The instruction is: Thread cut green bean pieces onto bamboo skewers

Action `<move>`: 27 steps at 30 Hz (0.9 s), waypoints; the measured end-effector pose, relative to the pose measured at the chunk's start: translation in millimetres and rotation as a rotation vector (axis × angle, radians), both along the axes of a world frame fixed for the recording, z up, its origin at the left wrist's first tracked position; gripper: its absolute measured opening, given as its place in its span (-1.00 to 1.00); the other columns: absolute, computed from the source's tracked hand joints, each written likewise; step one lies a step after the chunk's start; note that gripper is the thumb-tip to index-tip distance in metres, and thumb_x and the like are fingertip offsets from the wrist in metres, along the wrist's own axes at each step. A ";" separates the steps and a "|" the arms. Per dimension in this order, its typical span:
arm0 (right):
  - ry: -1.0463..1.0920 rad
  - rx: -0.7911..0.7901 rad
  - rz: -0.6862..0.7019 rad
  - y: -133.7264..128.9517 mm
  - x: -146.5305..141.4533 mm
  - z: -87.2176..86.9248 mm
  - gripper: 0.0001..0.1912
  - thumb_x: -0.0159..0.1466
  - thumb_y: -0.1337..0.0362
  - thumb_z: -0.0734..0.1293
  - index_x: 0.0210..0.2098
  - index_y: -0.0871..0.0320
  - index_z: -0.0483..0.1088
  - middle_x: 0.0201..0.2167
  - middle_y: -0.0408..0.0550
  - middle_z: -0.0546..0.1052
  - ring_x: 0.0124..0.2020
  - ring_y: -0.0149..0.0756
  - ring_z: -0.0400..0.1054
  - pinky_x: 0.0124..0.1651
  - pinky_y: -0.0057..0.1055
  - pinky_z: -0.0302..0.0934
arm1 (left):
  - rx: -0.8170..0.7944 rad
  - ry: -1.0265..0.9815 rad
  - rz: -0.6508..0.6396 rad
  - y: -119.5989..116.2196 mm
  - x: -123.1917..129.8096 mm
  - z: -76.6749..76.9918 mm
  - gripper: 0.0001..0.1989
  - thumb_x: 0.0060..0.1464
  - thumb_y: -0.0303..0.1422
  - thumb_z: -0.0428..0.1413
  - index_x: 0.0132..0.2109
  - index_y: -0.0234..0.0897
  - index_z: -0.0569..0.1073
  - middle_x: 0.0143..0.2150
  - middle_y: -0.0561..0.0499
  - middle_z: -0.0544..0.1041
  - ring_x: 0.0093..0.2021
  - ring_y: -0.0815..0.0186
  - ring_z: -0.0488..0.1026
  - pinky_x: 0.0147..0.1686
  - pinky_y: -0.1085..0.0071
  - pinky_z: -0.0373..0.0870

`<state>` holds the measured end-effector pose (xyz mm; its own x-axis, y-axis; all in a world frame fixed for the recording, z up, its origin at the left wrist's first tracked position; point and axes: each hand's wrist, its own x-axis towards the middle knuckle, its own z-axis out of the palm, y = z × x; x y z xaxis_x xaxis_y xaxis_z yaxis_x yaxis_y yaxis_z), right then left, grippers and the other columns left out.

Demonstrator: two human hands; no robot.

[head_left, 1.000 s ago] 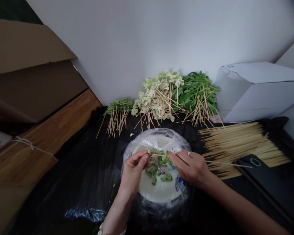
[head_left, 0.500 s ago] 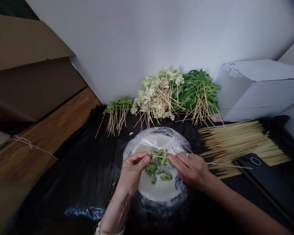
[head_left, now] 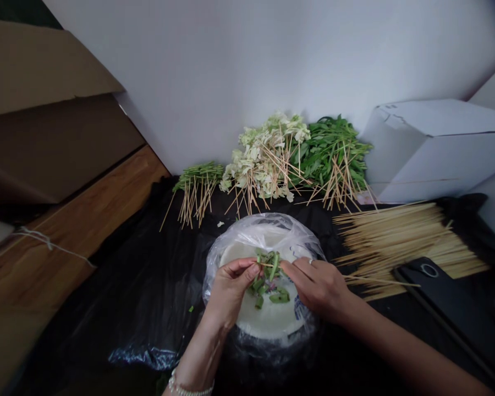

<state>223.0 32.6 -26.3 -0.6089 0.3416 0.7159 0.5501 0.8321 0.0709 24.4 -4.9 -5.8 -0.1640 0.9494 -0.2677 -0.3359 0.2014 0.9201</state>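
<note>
Over a round white tub [head_left: 268,327] wrapped in clear plastic, my left hand [head_left: 235,286] pinches a small green bean piece at the tip of a bamboo skewer. My right hand [head_left: 315,283] is closed around that bamboo skewer [head_left: 390,282], whose long end sticks out past the hand to the right. Another bean piece [head_left: 274,265] is threaded crosswise on it, between the two hands. Several cut bean pieces [head_left: 279,297] lie on the tub's pale top below my fingers. The left fingertips partly hide the piece they hold.
Behind the tub lie skewered green stems [head_left: 198,179], skewered pale leaves [head_left: 264,154] and skewered dark greens [head_left: 334,148]. Loose skewers [head_left: 396,242] and a black phone [head_left: 441,308] are at right. A cardboard box [head_left: 45,143] stands left, a white box [head_left: 445,154] right. Black plastic sheeting [head_left: 148,297] covers the floor.
My left hand has shifted slightly right, closer to my right hand, with its bean piece now largely covered by the fingertips. The right hand and skewer have moved slightly left.
</note>
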 end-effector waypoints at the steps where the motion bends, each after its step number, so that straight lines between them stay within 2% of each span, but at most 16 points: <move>1: -0.008 0.000 0.000 -0.3 -0.9 -1.2 -0.71 0.29 0.52 0.15 -0.11 0.31 0.44 -0.49 -0.10 0.44 -0.51 -0.34 0.25 -0.48 -0.32 0.08 | 0.006 0.017 -0.008 0.2 1.9 -2.3 -0.74 -0.28 -0.28 0.46 -0.39 -0.27 0.64 -0.42 0.02 0.65 -0.41 0.40 0.52 -0.29 0.50 0.47; 5: -0.029 -0.002 -0.011 0.7 -2.7 -3.7 -0.72 0.32 0.48 0.15 -0.09 0.30 0.44 -0.49 -0.10 0.42 -0.50 -0.33 0.25 -0.48 -0.32 0.08 | 0.063 0.214 -0.089 0.1 5.0 -1.1 -0.79 -0.15 -0.27 0.39 -0.32 -0.26 0.66 -0.31 -0.04 0.67 -0.34 0.27 0.56 -0.26 0.37 0.51; 7: -0.011 -0.010 -0.036 3.4 -1.2 -2.8 -0.72 0.33 0.47 0.15 -0.10 0.29 0.45 -0.50 -0.11 0.42 -0.51 -0.35 0.24 -0.47 -0.33 0.08 | 0.172 0.494 -0.051 0.7 -0.7 8.6 -0.79 -0.05 -0.27 0.33 -0.23 -0.23 0.66 -0.26 -0.07 0.67 -0.26 0.17 0.58 -0.18 0.24 0.52; 11: 0.069 -0.008 -0.062 10.7 4.5 1.2 -0.74 0.32 0.49 0.16 -0.14 0.27 0.46 -0.50 -0.09 0.44 -0.48 -0.38 0.26 -0.41 -0.39 0.11 | 0.503 1.224 0.246 11.7 -26.7 30.8 -0.80 0.09 -0.30 0.24 -0.12 -0.15 0.64 -0.02 -0.11 0.61 0.04 0.05 0.47 0.13 0.05 0.33; 13: 0.090 0.007 -0.054 13.4 6.4 1.8 -0.75 0.31 0.49 0.18 -0.14 0.30 0.46 -0.49 -0.07 0.45 -0.46 -0.37 0.28 -0.39 -0.40 0.13 | 0.533 1.444 0.195 23.7 -41.8 32.7 -0.71 0.07 -0.31 0.26 -0.03 -0.14 0.61 0.19 -0.15 0.47 0.19 -0.02 0.36 0.19 0.00 0.27; 15: 0.083 0.035 -0.046 15.3 6.9 0.7 -0.76 0.31 0.49 0.19 -0.13 0.32 0.46 -0.48 -0.06 0.45 -0.47 -0.37 0.27 -0.40 -0.39 0.12 | 0.441 1.512 -0.011 37.5 -54.7 26.4 -0.48 0.02 -0.36 0.27 0.17 -0.14 0.48 0.27 -0.20 0.40 0.21 -0.06 0.36 0.15 0.01 0.31; 16: 0.075 0.046 -0.043 16.0 6.8 -0.2 -0.76 0.31 0.48 0.19 -0.13 0.32 0.46 -0.48 -0.06 0.45 -0.47 -0.37 0.27 -0.41 -0.39 0.12 | 0.366 1.499 -0.133 43.7 -60.0 21.4 -0.38 0.02 -0.40 0.25 0.26 -0.14 0.38 0.24 -0.22 0.44 0.17 -0.04 0.42 0.11 0.04 0.36; 17: 0.068 0.052 -0.042 16.8 6.5 -1.2 -0.76 0.31 0.48 0.19 -0.12 0.32 0.46 -0.48 -0.07 0.45 -0.48 -0.37 0.26 -0.41 -0.39 0.11 | 0.301 1.471 -0.241 49.0 -64.4 16.2 -0.32 0.05 -0.43 0.21 0.32 -0.13 0.30 0.19 -0.21 0.50 0.12 -0.02 0.48 0.07 0.08 0.39; 19: 0.058 0.048 -0.041 18.4 6.4 -2.1 -0.75 0.32 0.47 0.18 -0.11 0.31 0.46 -0.48 -0.08 0.46 -0.49 -0.38 0.26 -0.41 -0.39 0.13 | 0.241 1.399 -0.369 55.9 -70.9 8.5 -0.33 0.08 -0.47 0.13 0.34 -0.11 0.26 0.12 -0.16 0.57 0.06 0.04 0.53 0.04 0.15 0.41; 23: 0.082 0.007 -0.043 21.2 10.9 5.6 -0.76 0.34 0.47 0.18 -0.14 0.30 0.46 -0.45 -0.06 0.50 -0.46 -0.38 0.32 -0.36 -0.42 0.18 | 0.252 1.325 -0.400 57.8 -82.0 11.4 -0.41 0.08 -0.43 0.11 0.27 -0.09 0.37 0.14 -0.05 0.56 0.05 0.07 0.54 0.04 0.22 0.41; 27: 0.087 -0.048 -0.065 21.2 19.9 22.2 -0.77 0.37 0.43 0.17 -0.13 0.26 0.46 -0.40 -0.05 0.52 -0.39 -0.39 0.38 -0.30 -0.45 0.20 | 0.196 1.392 -0.343 61.7 -99.6 18.0 -0.43 0.07 -0.39 0.13 0.26 -0.10 0.39 0.07 -0.06 0.60 -0.03 0.02 0.58 -0.01 0.18 0.43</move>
